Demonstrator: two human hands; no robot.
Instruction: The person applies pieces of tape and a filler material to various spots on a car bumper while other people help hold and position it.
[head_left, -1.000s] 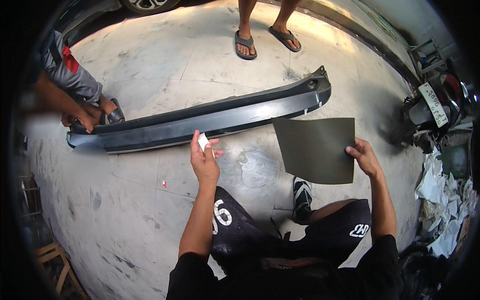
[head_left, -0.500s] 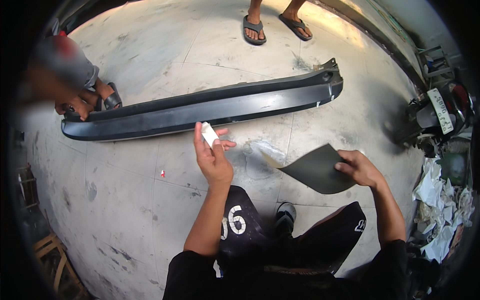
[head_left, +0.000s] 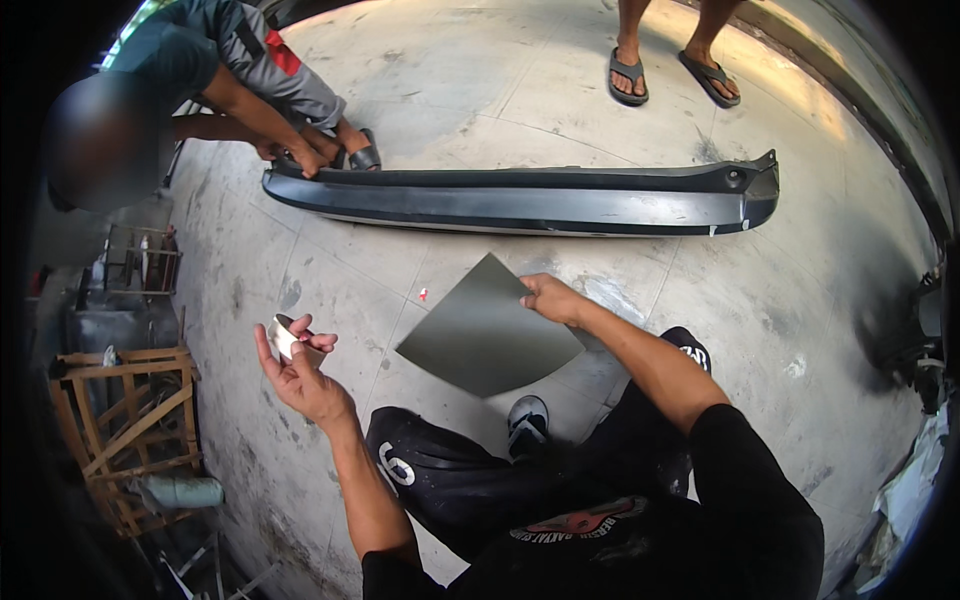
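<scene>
Sheet (head_left: 487, 335), dark grey-green and a little curved, is gripped by the right hand (head_left: 552, 298) along its two o'clock edge, thumb on top. Take that sheet as the middle of the dial: it lies near the centre of the view, corner pointing to twelve, apart from the other hand. Close to nine o'clock is the left hand (head_left: 312, 388), grasping a small white piece (head_left: 281, 338) between thumb and fingers, the other fingers loosely bent. Just off the sheet toward ten, a red-and-white scrap (head_left: 423, 294) lies on the floor (head_left: 560, 270). Near half past five, below the sheet's lower corner, is the person's shoe (head_left: 528, 428).

Farther out, a long black-and-grey bumper (head_left: 540, 205) lies on the floor, stretching from ten o'clock to two — well apart from both hands. Small white marks show on its lower edge near the two o'clock end. At the ten o'clock end a co-worker (head_left: 262, 105) bends down, one hand on the bumper. Toward one, beyond it, stand another person's feet in dark sandals (head_left: 627, 85). Between eight and nine is a wooden frame (head_left: 125, 400); near four, at the rim, crumpled white paper (head_left: 915, 480).
</scene>
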